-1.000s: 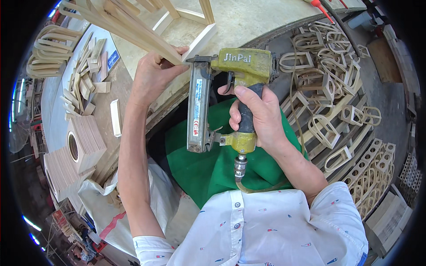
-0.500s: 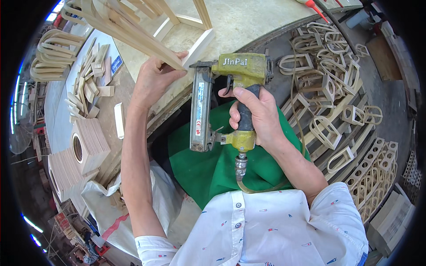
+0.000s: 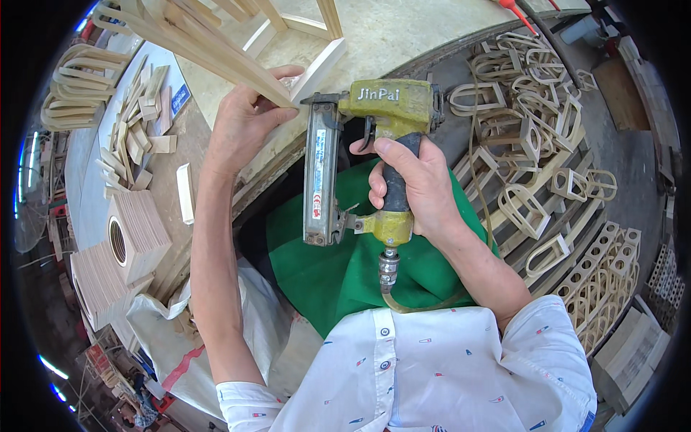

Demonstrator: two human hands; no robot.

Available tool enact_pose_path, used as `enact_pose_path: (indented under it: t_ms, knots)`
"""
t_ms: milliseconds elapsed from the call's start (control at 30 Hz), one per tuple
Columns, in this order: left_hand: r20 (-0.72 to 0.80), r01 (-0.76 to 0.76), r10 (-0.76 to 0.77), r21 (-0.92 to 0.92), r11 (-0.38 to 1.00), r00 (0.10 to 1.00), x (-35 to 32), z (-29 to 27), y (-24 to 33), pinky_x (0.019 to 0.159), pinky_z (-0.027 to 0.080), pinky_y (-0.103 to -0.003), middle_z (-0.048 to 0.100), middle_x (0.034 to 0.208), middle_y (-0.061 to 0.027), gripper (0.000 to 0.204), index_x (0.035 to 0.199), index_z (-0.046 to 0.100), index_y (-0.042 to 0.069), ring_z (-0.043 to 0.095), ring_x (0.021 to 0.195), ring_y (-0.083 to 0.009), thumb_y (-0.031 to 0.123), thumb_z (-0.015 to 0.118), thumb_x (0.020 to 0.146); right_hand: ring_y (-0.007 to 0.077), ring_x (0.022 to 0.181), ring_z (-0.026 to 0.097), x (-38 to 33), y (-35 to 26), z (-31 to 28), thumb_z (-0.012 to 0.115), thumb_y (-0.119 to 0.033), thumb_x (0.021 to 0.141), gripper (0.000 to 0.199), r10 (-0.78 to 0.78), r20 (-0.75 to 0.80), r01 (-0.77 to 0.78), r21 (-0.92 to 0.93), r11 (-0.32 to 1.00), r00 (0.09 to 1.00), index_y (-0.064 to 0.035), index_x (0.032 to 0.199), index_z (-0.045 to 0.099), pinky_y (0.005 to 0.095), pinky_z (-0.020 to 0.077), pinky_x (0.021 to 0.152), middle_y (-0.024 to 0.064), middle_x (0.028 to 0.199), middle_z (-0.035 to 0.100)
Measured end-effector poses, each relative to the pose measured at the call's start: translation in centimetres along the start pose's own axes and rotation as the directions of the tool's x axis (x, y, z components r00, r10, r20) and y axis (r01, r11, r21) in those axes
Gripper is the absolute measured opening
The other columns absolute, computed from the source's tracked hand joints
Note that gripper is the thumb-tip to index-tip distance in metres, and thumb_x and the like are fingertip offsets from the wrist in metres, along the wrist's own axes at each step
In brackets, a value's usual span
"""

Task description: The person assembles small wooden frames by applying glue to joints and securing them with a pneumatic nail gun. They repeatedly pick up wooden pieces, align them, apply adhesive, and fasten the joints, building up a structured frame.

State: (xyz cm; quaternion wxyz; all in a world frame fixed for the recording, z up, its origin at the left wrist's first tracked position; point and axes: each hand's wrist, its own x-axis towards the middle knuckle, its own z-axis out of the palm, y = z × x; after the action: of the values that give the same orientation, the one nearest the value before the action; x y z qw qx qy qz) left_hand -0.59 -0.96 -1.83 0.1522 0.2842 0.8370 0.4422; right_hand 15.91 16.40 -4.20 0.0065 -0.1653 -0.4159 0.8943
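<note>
My right hand [image 3: 414,183] grips the black handle of a yellow pneumatic nail gun [image 3: 374,144], whose grey magazine hangs down over a green cloth [image 3: 338,266] on my lap. An air hose leaves the gun's base. The gun's nose sits against the end of a light wooden frame [image 3: 216,50] lying on the workbench [image 3: 403,29]. My left hand [image 3: 245,119] pinches the slanted strips of that frame where they meet a short white crosspiece [image 3: 317,61], just left of the gun's nose.
Several finished arched wooden frames [image 3: 533,144] lie heaped at the right. Small wood blocks [image 3: 133,137] and curved pieces [image 3: 68,93] cover the table at left. Stacked square boards with round holes [image 3: 126,241] stand lower left, above a white sack [image 3: 165,324].
The nail gun and my right hand have shifted slightly left toward the frame's end. My left hand keeps its hold on the strips.
</note>
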Motion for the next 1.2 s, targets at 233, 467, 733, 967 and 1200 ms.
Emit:
enact_pose_path:
  t_ms: [233, 467, 733, 967, 1200]
  knots:
    - [0.014, -0.028, 0.028, -0.034, 0.999, 0.999, -0.1, -0.1, 0.2, 0.079, 0.048, -0.024, 0.06, 0.096, 0.0013, 0.051, 0.123, 0.064, 0.011, 0.053, 0.082, -0.0071, -0.008, 0.067, 0.075, 0.0102, 0.058, 0.052, 0.0, -0.2, 0.0, 0.054, -0.013, 0.094, 0.025, 0.009, 0.014, -0.009, 0.013, 1.0, 1.0, 0.0042, 0.112, 0.048, 0.0263, 0.0474, 0.048, 0.0175, 0.107, 0.061]
    - [0.008, -0.013, 0.013, -0.013, 1.0, 1.0, 0.0, 0.0, 0.0, 0.079, 0.049, -0.025, 0.06, 0.095, 0.0018, 0.054, 0.124, 0.064, 0.014, 0.053, 0.082, -0.007, -0.008, 0.068, 0.075, 0.0105, 0.054, 0.054, 0.1, 0.0, 0.0, 0.056, -0.013, 0.093, 0.02, 0.011, -0.021, -0.01, 0.043, 0.999, 1.0, 0.0037, 0.103, 0.053, 0.0263, 0.0476, 0.046, 0.011, 0.095, 0.062]
    - [0.026, 0.113, -0.113, 0.022, 0.993, 0.993, -0.1, -0.2, 1.1, 0.082, 0.041, -0.023, 0.05, 0.092, 0.0024, 0.061, 0.131, 0.058, 0.011, 0.05, 0.086, -0.0089, -0.006, 0.07, 0.074, 0.0104, 0.056, 0.053, 0.3, -0.5, -0.3, 0.055, -0.013, 0.093, 0.024, 0.019, 0.008, -0.019, 0.042, 0.999, 1.0, 0.0039, 0.11, 0.051, 0.0264, 0.047, 0.046, 0.0141, 0.1, 0.062]
    - [-0.084, 0.03, -0.04, -0.113, 0.993, 0.996, 2.9, -2.0, 0.5, 0.087, 0.046, -0.026, 0.061, 0.116, -0.0045, 0.049, 0.129, 0.057, 0.004, 0.056, 0.097, -0.0143, 0.005, 0.066, 0.081, 0.0097, 0.057, 0.052, 1.3, -3.0, -2.7, 0.054, -0.015, 0.094, 0.029, -0.027, -0.043, 0.03, 0.058, 0.998, 0.999, 0.0045, 0.116, 0.05, 0.0257, 0.047, 0.047, 0.0157, 0.104, 0.062]
    - [0.189, 0.028, 0.019, -0.243, 0.97, 0.982, 8.1, -0.1, -0.1, 0.089, 0.044, -0.025, 0.048, 0.135, -0.0016, 0.061, 0.13, 0.056, 0.003, 0.053, 0.101, -0.012, 0.019, 0.077, 0.075, 0.0093, 0.057, 0.052, 3.3, -4.7, -3.6, 0.053, -0.014, 0.094, 0.028, -0.078, -0.058, 0.08, 0.034, 0.996, 0.995, 0.0046, 0.115, 0.052, 0.0255, 0.0469, 0.047, 0.0152, 0.103, 0.062]
